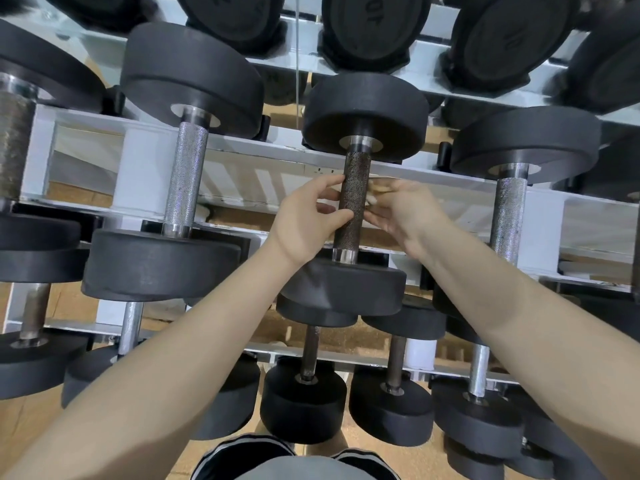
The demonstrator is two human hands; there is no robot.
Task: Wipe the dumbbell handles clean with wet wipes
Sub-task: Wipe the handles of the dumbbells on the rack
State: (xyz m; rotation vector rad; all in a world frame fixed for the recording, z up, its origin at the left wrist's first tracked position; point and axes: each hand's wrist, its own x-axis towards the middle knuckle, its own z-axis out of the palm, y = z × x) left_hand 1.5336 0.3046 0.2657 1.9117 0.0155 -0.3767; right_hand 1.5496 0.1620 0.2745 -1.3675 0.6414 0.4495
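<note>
A black dumbbell lies on the middle shelf of the white rack, its dark knurled handle [354, 202] running toward me between two round weights. My left hand [304, 220] curls its thumb and fingers round the left side of that handle. My right hand [398, 209] is just right of the handle and pinches a crumpled, browned wet wipe [379, 188] at its fingertips. The wipe sits beside the handle; whether it touches the metal I cannot tell.
Neighbouring dumbbells flank it: one with a shiny silver handle [185, 174] to the left, another [509, 216] to the right. Smaller dumbbells [308, 358] sit on the lower shelf, large weights [370, 26] on the top. The white rack rail [242, 147] crosses behind the handles.
</note>
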